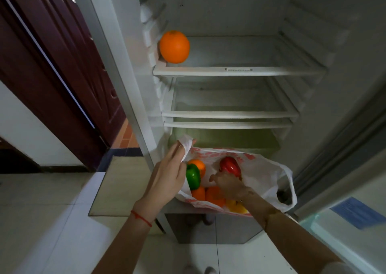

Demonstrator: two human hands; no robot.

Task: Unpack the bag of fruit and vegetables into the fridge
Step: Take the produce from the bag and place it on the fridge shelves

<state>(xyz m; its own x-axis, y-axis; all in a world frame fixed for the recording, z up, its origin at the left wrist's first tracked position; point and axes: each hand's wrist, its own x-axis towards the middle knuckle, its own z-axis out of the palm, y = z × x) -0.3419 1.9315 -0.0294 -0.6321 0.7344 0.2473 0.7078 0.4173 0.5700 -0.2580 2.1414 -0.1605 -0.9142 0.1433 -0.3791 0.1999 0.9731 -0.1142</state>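
One orange (174, 46) sits on the fridge's top shelf (240, 71); below that shelf, the left hand (167, 175) pinches the bag (269, 177) open while the right hand (226, 183) closes on a red pepper (229, 166), best lifted straight up, clear of the plastic.

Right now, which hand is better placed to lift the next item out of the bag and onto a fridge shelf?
Right. The right hand is already inside the bag, closed on the red pepper. The left hand is busy holding the bag's handle to keep it open.
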